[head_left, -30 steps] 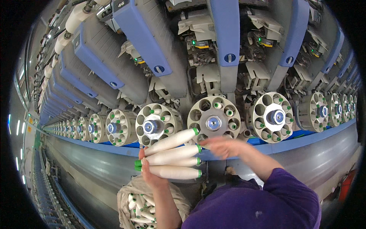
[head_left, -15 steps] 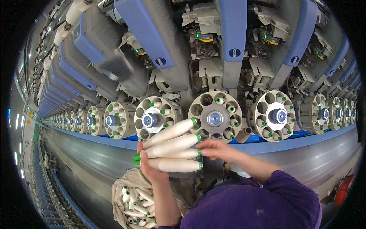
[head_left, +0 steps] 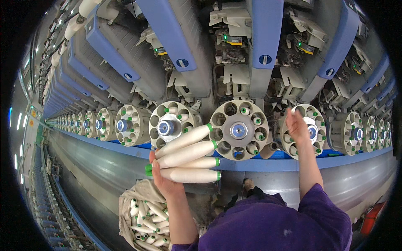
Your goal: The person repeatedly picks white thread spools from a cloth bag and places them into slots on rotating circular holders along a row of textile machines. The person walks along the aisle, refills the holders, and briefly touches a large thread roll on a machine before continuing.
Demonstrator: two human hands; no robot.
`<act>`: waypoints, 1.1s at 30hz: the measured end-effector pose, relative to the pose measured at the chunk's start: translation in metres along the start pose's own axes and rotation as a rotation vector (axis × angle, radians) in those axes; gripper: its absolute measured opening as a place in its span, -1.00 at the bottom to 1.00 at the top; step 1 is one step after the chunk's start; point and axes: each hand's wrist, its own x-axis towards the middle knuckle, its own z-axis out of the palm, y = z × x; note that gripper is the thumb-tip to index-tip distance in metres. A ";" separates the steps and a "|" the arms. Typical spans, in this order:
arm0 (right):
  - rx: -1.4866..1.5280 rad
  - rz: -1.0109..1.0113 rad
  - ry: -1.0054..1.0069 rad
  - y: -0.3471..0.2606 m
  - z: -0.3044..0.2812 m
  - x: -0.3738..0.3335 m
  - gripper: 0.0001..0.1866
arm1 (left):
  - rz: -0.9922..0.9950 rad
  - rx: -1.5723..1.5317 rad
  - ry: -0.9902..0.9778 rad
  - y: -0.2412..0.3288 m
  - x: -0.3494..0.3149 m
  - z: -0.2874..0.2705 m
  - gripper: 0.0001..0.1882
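My left hand (head_left: 164,178) grips a fan of several yarn bobbins (head_left: 184,155), wound with off-white yarn and showing green tube ends. Their green tips point right, below the middle round bobbin magazine (head_left: 215,144). My right hand (head_left: 297,127) is raised at the right-hand round magazine (head_left: 287,147), in front of its upper left pockets. Its fingers stretch upward, slightly apart, and no bobbin shows in them. The hand hides part of that magazine. Other green-ended bobbins stand in some pockets of both magazines.
A cloth-lined container (head_left: 127,213) full of bobbins stands below my left forearm. A blue rail (head_left: 234,165) runs beneath the long row of magazines. Grey-and-blue machine units (head_left: 264,33) rise behind them. Something red (head_left: 372,218) is at the lower right.
My right hand has gone from beside the bobbin tips up and right to the right-hand magazine. The left hand keeps its bobbins, which have shifted slightly. The view has moved a little.
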 end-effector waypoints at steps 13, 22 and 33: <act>-0.413 0.598 -0.659 0.126 0.001 -0.064 -0.71 | 0.105 0.018 -0.077 -0.009 0.013 0.029 -0.36; -0.137 -0.208 -0.365 -0.006 0.028 0.050 -0.65 | 0.032 -0.034 -0.077 -0.020 0.013 0.036 -0.41; -0.803 0.367 -0.410 0.050 0.026 0.026 -0.79 | -0.062 0.009 0.052 -0.034 0.040 0.029 -0.43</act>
